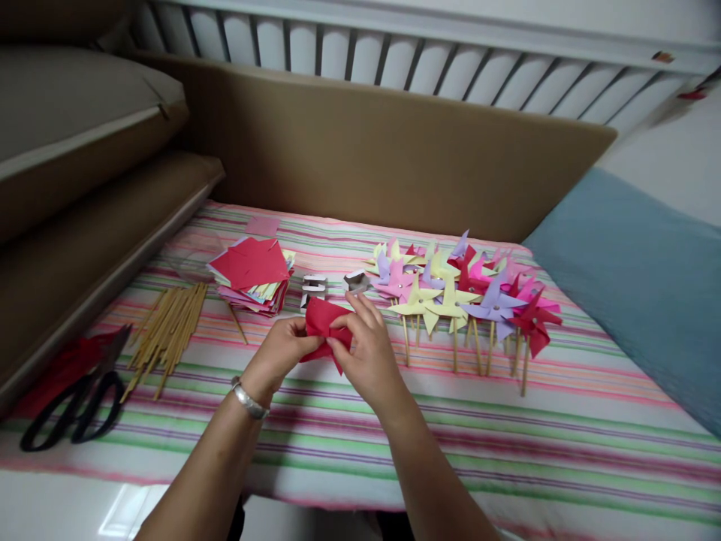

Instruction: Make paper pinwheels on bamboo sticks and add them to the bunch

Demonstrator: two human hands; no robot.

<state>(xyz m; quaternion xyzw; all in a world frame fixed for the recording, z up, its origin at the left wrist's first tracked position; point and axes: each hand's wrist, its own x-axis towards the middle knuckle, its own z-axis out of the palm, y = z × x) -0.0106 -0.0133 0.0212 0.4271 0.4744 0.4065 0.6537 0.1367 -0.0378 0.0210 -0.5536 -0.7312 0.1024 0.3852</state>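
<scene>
A striped cloth point(507, 451) spreads wide. On it, right, lies a cluster of paper pinwheels point(494, 304); left, scissors point(97, 373), thin sticks point(169, 334) and a paper stack point(251, 263). Between, the left hand point(277, 349) and right hand point(367, 352) pinch a folded red paper point(322, 312).

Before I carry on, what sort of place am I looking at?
Probably a room in a home: a striped cloth lies under the paper pinwheels, large brown cushions are stacked at the left, and a white slatted railing stands at the back.
</scene>
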